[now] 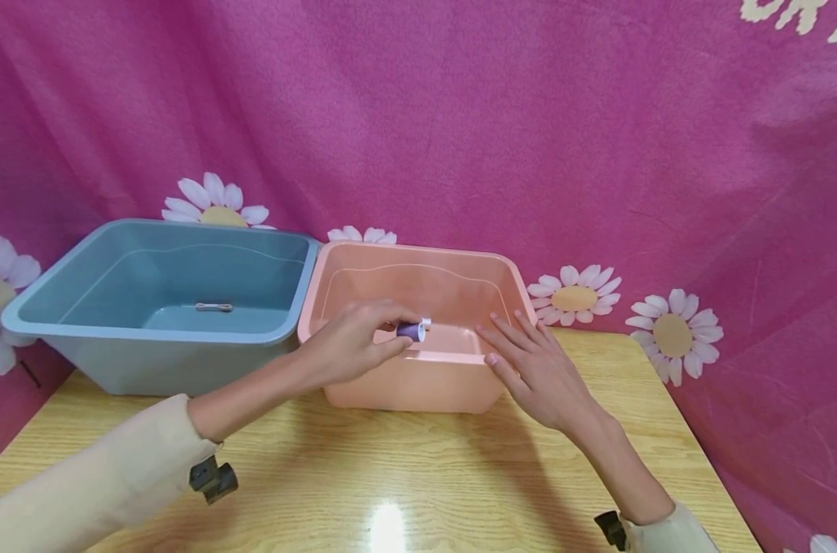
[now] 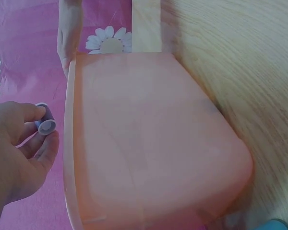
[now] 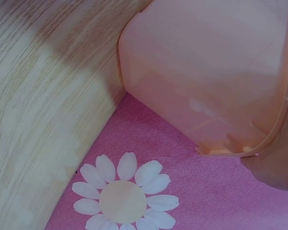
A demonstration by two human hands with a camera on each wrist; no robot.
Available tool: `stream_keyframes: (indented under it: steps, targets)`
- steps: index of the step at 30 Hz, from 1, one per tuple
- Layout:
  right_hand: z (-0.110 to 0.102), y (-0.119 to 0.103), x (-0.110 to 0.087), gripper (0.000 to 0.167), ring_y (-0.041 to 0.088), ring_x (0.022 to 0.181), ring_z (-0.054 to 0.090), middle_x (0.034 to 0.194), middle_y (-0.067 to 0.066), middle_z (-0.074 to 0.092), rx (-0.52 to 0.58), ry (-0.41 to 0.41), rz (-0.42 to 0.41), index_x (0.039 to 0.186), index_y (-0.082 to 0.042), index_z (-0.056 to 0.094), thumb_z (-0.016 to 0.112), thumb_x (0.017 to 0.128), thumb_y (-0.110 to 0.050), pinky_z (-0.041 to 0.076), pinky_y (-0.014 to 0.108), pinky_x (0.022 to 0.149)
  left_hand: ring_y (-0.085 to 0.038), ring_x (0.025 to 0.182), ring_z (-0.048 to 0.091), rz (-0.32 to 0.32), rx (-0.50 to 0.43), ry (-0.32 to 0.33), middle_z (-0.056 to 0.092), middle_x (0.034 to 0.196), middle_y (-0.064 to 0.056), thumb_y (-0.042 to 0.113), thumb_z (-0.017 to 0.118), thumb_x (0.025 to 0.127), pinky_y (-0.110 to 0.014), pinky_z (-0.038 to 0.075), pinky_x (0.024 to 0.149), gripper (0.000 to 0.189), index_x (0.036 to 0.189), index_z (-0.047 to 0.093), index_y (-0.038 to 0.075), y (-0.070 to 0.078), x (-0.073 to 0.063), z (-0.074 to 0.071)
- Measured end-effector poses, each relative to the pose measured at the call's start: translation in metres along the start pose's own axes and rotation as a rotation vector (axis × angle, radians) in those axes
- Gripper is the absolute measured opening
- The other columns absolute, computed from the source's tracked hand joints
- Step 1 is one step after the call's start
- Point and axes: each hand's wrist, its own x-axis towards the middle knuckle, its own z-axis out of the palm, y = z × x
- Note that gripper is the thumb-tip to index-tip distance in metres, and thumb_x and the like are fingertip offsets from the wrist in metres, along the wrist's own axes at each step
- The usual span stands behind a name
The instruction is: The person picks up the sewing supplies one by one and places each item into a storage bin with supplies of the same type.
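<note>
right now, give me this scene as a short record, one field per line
left hand: pinches a purple spool over the pink bin
right hand: at the pink bin's right rim, fingers spread
blue bin: left of the pink bin, small pale bundle inside
table: wooden, under both bins
backdrop: pink cloth with white daisies
unclear: small white thing just past the spool

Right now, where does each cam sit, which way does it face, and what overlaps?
Head: on the head, forward and down at blue bin and pink bin; left hand, right hand, forearms show.
Left wrist: worn there, facing pink bin's outside; left hand pinching spool, part of right hand show.
Right wrist: worn there, facing pink bin's outside, table, flower; part of right hand shows.
Shared: head and left wrist both show the spool.
</note>
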Motion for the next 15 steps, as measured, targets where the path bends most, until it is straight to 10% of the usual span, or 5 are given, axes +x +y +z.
stream_keyframes:
  steps: [15]
  targets:
    - [-0.001,0.001,0.0,0.046,0.036,0.147,0.021,0.155,0.007,0.041,0.007,0.005,-0.008,0.148,-0.017,0.051,0.045,0.106,-0.036,0.015,0.057,0.116,-0.017,0.091,0.064,-0.064,0.019,-0.029,0.069,0.096,-0.002,0.004,0.071,0.09,-0.036,0.054,0.086,0.019,0.109,0.073,0.004,-0.009,0.023,0.002]
